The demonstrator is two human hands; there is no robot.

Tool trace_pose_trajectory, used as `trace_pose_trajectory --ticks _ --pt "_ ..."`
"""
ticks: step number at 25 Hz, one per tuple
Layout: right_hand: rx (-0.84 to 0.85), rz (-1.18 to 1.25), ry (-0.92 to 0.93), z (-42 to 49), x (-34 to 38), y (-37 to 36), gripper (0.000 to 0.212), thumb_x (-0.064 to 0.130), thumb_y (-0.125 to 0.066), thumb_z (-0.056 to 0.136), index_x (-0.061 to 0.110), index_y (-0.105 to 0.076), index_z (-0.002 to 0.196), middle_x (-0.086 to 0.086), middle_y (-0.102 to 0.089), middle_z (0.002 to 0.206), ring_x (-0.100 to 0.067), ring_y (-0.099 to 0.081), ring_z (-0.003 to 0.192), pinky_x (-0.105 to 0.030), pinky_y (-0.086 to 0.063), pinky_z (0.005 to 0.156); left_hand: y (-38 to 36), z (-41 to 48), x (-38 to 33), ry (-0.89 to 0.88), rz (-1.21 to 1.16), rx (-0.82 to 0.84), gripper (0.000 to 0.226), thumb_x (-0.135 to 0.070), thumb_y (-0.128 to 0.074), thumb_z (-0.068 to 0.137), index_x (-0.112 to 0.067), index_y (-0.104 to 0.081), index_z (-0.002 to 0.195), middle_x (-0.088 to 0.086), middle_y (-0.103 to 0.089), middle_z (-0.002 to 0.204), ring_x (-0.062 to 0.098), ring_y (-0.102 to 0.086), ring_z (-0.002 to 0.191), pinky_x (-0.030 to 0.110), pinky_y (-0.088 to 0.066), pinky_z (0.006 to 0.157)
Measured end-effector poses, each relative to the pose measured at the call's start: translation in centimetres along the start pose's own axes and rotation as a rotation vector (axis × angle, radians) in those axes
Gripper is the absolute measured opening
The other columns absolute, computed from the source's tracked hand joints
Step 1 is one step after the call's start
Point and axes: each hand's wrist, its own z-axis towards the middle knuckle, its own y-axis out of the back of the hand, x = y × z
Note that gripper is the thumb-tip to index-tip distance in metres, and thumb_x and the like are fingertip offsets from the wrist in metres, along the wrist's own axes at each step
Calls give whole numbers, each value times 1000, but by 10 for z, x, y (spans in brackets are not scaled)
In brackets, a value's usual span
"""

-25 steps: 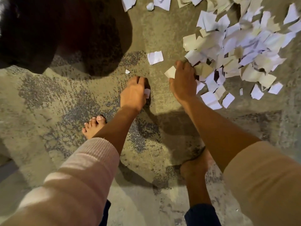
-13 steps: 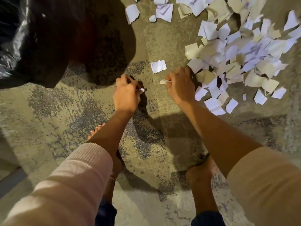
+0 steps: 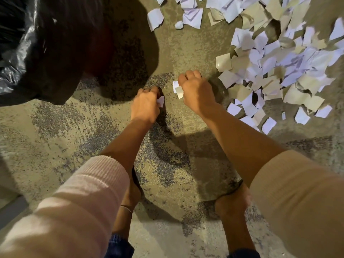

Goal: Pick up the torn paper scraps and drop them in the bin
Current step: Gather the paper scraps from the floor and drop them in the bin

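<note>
**While each hand holds paper, make the drop count**

Since the left hand (image 3: 145,106) pinches one small white scrap (image 3: 160,101) between thumb and curled fingers, and the right hand (image 3: 197,92) is curled round two scraps (image 3: 178,89) (one white, one cream), both are loaded, but only lightly. The bin (image 3: 55,53), lined with a black bag (image 3: 11,56), stands just up and left of the left hand. The main pile of torn scraps (image 3: 279,62) lies on the concrete floor (image 3: 55,127), close beside the right hand.

A good next move is probably for the right hand to gather a few more pieces from the near edge of the pile before travelling — it sits right there. After that, bring both hands fully over the bin's opening and spread the fingers low inside the rim. Torn paper is light and would likely drift if let go from above, so it pays to keep the pinch firm until then.
</note>
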Motion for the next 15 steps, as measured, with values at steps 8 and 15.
trace_pose_trajectory --ticks 8,15 --pt "-82 293 -249 -32 -22 -2 23 7 -64 82 12 -61 104 -10 -63 106 -30 -55 104 -39 -47 78 1 -6 -21 6 -161 -2 19 -16 -65 86 -15 -66 106 11 -67 109 30 -59 104 34 -48 77" --pt "-71 158 -572 -67 -83 26 12 19 -69 74 23 -69 86 -7 -46 127 -34 -37 122 -46 -32 92 -1 6 -108 -186 -80 -16 23 -26 -71 83 -20 -72 105 6 -55 120 27 -44 118 40 -47 87"
